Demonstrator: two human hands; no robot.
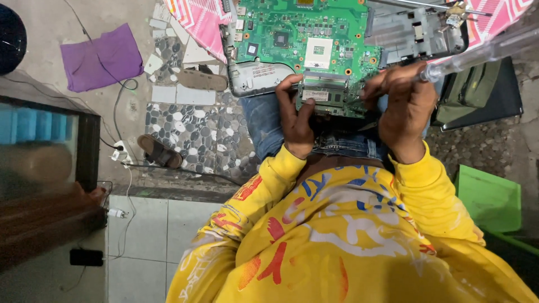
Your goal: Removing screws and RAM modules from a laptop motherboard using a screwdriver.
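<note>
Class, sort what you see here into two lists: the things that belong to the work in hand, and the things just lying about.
In use:
left hand, touching the memory module
right hand, holding the clear-handled screwdriver
green circuit board
grey laptop case

Lying about:
purple cloth
two sandals
green stool
white cables
dark bag

We kept our left hand [296, 120] at eleven o'clock, fingers curled and thumb pressing down. Our right hand [401, 109] sat at one o'clock, closed in a fist, both yellow-sleeved forearms angled inward.
</note>
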